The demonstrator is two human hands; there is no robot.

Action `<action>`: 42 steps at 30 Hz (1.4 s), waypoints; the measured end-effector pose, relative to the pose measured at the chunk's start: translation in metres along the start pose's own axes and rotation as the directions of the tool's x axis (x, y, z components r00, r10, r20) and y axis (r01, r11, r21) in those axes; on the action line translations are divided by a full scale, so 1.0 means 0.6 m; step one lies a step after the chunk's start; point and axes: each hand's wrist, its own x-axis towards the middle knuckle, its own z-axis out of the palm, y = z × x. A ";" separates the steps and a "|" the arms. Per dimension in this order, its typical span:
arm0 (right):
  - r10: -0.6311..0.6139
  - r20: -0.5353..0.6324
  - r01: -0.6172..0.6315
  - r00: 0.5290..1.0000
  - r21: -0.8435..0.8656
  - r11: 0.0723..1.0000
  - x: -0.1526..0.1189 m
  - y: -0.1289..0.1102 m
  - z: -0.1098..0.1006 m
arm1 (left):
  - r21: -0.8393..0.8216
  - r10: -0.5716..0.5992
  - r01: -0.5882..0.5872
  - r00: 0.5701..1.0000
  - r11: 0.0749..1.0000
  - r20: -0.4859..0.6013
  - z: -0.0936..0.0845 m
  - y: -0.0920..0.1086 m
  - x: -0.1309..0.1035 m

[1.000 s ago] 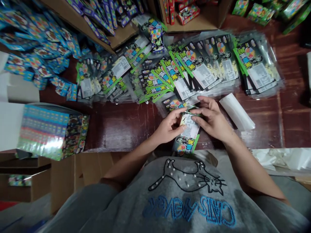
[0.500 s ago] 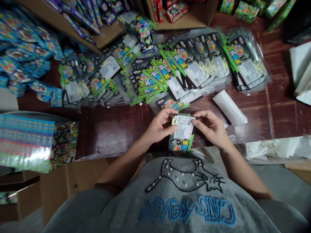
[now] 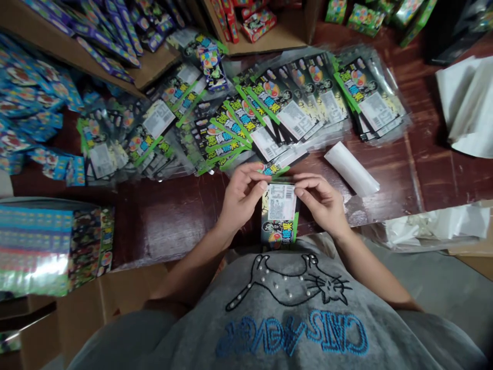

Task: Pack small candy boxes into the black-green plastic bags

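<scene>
Packet (image 3: pixel 279 226): a printed packet between the two hands, its lettering the right way up for the wearer; its lower end sits at the near side of the table (image 3: pixel 162 210), just short of the grey shirt (image 3: pixel 288 313).
White label (image 3: pixel 281 203): faces up on the upper part of the packet, not covered by the fingers.
Left hand (image 3: pixel 243 198): thumb and fingers come together in a pinch at the packet's upper left corner.
Right hand (image 3: pixel 321 199): thumb lies on the front at the upper right corner, fingers bent behind it, so that edge looks pinched.
Top edge: too dim and small to tell whether a clear plastic flap is caught there.
Handling: it seems best to keep both corners level, pinch lightly and press evenly from the corners inward, so the thin edge does not crease or skew.
Elbow room: the fanned packets (image 3: pixel 304 115) lie just beyond the fingers, so small movements should spare them a nudge.
Paper roll (image 3: pixel 352 169): on the table, beyond the right hand and to its right.
Purple box (image 3: pixel 212 67): rests on other packets at the back.
Blue boxes (image 3: pixel 34 87): heaped at far left.
</scene>
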 end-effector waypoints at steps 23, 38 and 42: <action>-0.019 0.121 0.047 0.992 -0.233 0.971 0.017 -0.030 -0.129 | 0.299 -0.067 -0.090 0.877 0.950 0.476 0.043 0.032 0.090; -0.008 -0.124 -0.027 0.992 -0.280 0.960 0.043 -0.010 -0.278 | 0.124 0.203 -0.299 0.845 0.946 0.495 0.189 0.061 0.211; 0.169 -0.214 -0.175 0.962 -0.007 0.985 0.044 -0.033 -0.274 | -0.130 0.140 -0.071 0.741 0.989 0.656 0.210 0.061 0.215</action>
